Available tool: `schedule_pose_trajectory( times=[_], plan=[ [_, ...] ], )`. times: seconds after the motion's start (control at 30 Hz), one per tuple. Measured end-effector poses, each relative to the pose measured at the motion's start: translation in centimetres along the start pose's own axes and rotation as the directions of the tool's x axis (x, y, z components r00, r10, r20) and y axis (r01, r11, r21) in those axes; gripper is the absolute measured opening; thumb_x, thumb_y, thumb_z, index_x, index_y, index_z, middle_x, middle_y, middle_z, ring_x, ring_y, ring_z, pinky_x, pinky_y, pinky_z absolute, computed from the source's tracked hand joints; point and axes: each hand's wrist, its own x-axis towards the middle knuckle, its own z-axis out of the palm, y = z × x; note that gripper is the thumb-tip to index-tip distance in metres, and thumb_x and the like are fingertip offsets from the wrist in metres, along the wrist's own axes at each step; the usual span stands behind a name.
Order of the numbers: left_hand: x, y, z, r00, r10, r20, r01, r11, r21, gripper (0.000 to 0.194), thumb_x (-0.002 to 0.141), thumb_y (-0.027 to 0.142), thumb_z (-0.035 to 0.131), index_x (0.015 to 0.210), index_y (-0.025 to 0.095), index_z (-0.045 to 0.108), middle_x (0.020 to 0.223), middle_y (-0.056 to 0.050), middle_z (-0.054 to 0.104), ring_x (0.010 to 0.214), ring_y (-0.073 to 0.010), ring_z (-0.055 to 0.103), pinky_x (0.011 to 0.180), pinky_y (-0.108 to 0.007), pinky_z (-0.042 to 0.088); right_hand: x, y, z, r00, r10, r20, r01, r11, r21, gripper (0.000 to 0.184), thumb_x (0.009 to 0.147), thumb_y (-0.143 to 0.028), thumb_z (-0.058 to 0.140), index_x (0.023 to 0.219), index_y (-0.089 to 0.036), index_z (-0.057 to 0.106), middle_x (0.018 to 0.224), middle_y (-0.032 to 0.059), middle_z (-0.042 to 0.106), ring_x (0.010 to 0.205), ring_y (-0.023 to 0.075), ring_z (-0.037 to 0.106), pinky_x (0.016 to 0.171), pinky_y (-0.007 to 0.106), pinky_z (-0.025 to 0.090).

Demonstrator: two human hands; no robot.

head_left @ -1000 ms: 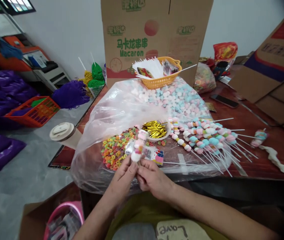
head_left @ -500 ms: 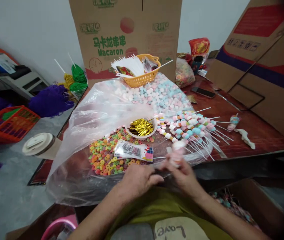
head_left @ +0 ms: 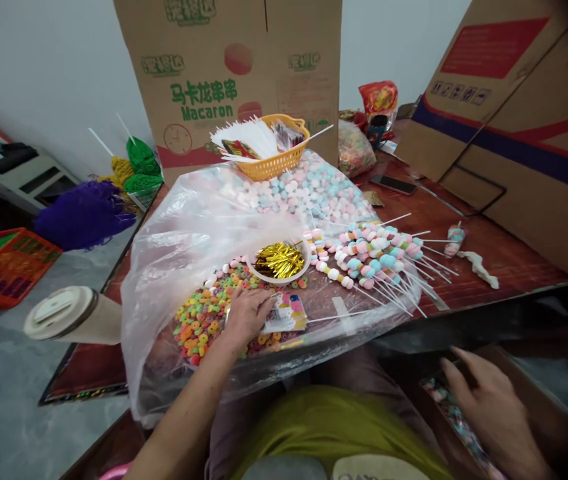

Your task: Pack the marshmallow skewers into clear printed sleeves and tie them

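Note:
My left hand lies on a small pile of printed plastic bags, its thumb apart from its fingers. Ring-shaped fruit candies spread around and under the bags. Just beyond stands a white bowl of gold twist ties. At the lower right, my right hand is over a box on the floor side of the table, fingers apart and nothing in them. Wrapped marshmallow skewers show inside that box, partly hidden by the hand. Unwrapped marshmallow skewers lie heaped on the table.
A yellow basket with white sticks stands at the back on a clear bag of pastel marshmallows. A lidded paper cup sits at the left table edge. Large cartons rise behind and right. A phone lies at the right.
Both hands were together with a bagged marshmallow skewer, then the right hand carried it rightward. Now the right hand is empty over the box, and the left has moved forward onto the bags.

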Motion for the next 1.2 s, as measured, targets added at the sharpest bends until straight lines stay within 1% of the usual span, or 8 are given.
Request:
schedule_pose_trajectory(
  times=[0.13,0.27,0.33,0.47,0.63,0.83,1.0,1.2],
  plan=[
    [-1.9,0.8,-1.8,0.989,0.043,-0.144,-0.084,0.953,-0.292,0.016,0.085,0.027,0.045,0.087,0.022,0.060,0.088,-0.002,0.066,0.084,-0.0178,0.057,0.099,-0.040,0.025,5.6,-7.8,6.9,0.972,-0.228,0.058,0.213,0.957,0.196,0.022,0.080,-0.028,0.055,0.101,-0.020,0.058,0.097,0.0111,0.062,0.094,0.0245,0.055,0.086,0.043,0.042],
    [-4.1,2.5,-3.4,1.000,-0.005,-0.031,-0.015,0.785,-0.620,0.011,0.083,0.029,0.049,0.080,0.020,0.054,0.072,0.001,0.055,0.066,-0.0135,0.049,0.070,-0.026,0.039,7.5,-16.4,9.8,0.824,-0.238,0.514,-0.088,0.842,0.532,0.029,0.081,-0.033,0.055,0.105,-0.017,0.056,0.099,0.0071,0.061,0.087,0.0179,0.057,0.074,0.030,0.048],
    [-4.8,3.0,-3.6,0.997,0.001,0.078,0.056,0.694,-0.718,0.010,0.083,0.029,0.050,0.087,0.020,0.052,0.073,0.001,0.053,0.066,-0.0127,0.047,0.062,-0.022,0.038,7.2,-18.2,10.2,0.773,-0.238,0.588,-0.184,0.803,0.567,0.019,0.085,-0.031,0.049,0.089,-0.016,0.059,0.084,0.0033,0.062,0.075,0.0143,0.056,0.066,0.025,0.046],
    [-4.5,3.0,-3.2,0.975,0.068,0.209,0.118,0.642,-0.758,0.014,0.077,0.026,0.058,0.089,0.018,0.055,0.070,0.002,0.051,0.064,-0.0115,0.046,0.058,-0.020,0.037,6.5,-17.6,8.9,0.785,-0.233,0.574,-0.094,0.871,0.483,0.022,0.085,-0.024,0.047,0.064,-0.017,0.051,0.064,-0.0014,0.052,0.063,0.0111,0.047,0.059,0.022,0.038],
    [-3.2,3.7,-2.7,0.914,0.192,0.356,0.175,0.607,-0.775,0.016,0.077,0.028,0.057,0.066,0.016,0.053,0.056,0.003,0.049,0.052,-0.0095,0.044,0.051,-0.020,0.034,6.1,-16.5,6.6,0.766,-0.181,0.617,-0.150,0.883,0.445,0.007,0.080,-0.024,0.055,0.081,-0.018,0.052,0.076,-0.0004,0.053,0.070,0.0115,0.048,0.062,0.022,0.040],
    [-4.4,5.9,-2.6,0.972,0.217,0.090,-0.130,0.815,-0.565,0.014,0.075,0.032,0.060,0.083,0.021,0.061,0.087,-0.006,0.062,0.082,-0.0221,0.054,0.073,-0.030,0.038,4.6,-16.9,6.4,0.875,-0.136,0.465,-0.091,0.896,0.434,0.019,0.086,-0.029,0.047,0.071,-0.018,0.050,0.064,-0.0023,0.048,0.059,0.0098,0.043,0.056,0.020,0.036],
    [-6.2,8.5,-1.2,0.998,0.065,0.013,-0.048,0.853,-0.519,0.012,0.071,0.026,0.063,0.079,0.021,0.058,0.076,-0.004,0.060,0.074,-0.0214,0.054,0.068,-0.030,0.037,4.1,-16.0,5.7,0.890,-0.236,0.391,0.044,0.897,0.441,0.028,0.088,-0.033,0.043,0.064,-0.018,0.047,0.060,-0.0022,0.046,0.057,0.0099,0.042,0.053,0.021,0.035],
    [-5.2,9.7,-0.9,0.968,0.055,0.244,0.131,0.719,-0.682,0.013,0.073,0.026,0.060,0.065,0.017,0.056,0.058,0.003,0.054,0.057,-0.0116,0.048,0.054,-0.020,0.034,4.0,-13.1,5.4,0.831,-0.095,0.548,-0.250,0.816,0.521,0.040,0.089,-0.045,0.038,0.058,-0.019,0.038,0.051,-0.0044,0.038,0.048,0.0089,0.038,0.046,0.020,0.032]
  ],
)
